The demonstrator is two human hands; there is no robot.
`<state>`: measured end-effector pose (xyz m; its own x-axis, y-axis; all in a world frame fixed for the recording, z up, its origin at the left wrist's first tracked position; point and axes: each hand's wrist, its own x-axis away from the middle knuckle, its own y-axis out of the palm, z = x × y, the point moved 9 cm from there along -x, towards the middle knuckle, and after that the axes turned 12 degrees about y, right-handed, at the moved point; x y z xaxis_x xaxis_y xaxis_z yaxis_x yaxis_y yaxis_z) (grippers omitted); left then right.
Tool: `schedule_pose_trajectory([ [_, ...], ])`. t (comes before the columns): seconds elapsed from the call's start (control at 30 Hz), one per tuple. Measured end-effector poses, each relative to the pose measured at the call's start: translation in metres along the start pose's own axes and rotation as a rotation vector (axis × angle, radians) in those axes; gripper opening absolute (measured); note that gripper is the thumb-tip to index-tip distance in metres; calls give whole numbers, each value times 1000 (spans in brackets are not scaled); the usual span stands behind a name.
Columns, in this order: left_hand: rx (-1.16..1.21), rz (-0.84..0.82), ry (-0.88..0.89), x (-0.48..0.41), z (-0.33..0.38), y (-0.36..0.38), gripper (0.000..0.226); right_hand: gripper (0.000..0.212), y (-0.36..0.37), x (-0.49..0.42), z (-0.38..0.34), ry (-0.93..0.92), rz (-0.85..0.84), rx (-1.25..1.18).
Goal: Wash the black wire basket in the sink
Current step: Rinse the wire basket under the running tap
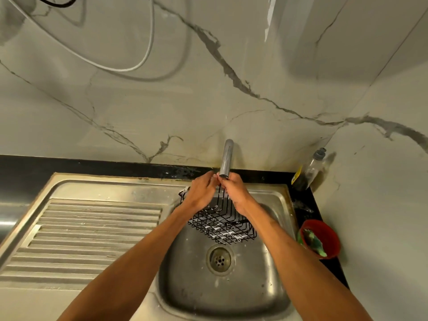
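The black wire basket (pixel 223 224) sits tilted in the steel sink (pixel 231 295), with its far side raised under the chrome tap spout (pixel 226 158) and its grid floor sloping down toward the drain (pixel 220 259). My left hand (pixel 202 193) and my right hand (pixel 234 193) meet just below the spout's mouth. Their fingers curl at the basket's raised far rim, one hand on each side. The hands hide most of that rim. No water stream can be made out.
A ribbed steel draining board (pixel 92 230) lies left of the basin. On the black counter at the right stand a dish soap bottle (pixel 309 171) and a red bowl (pixel 323 238) holding a green scrubber. A marble wall rises behind, with cables hanging at the upper left.
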<state>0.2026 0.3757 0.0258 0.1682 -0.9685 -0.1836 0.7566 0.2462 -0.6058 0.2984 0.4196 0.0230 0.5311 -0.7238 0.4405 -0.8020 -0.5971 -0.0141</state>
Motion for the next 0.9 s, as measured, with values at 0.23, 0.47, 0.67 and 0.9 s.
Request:
schedule_pose_trajectory([
  [0.23, 283, 100, -96, 2, -19, -10, 41, 14, -33, 1, 20, -119, 43, 98],
  [0.47, 538, 136, -155, 5, -19, -1, 46, 17, -10, 0, -5, -137, -4, 189],
  [0.67, 591, 351, -272, 18, -51, -26, 37, 26, -39, -7, 18, -121, 68, 427],
  [0.9, -507, 85, 157, 4, -2, -23, 33, 27, -14, -17, 12, -151, 154, 611],
])
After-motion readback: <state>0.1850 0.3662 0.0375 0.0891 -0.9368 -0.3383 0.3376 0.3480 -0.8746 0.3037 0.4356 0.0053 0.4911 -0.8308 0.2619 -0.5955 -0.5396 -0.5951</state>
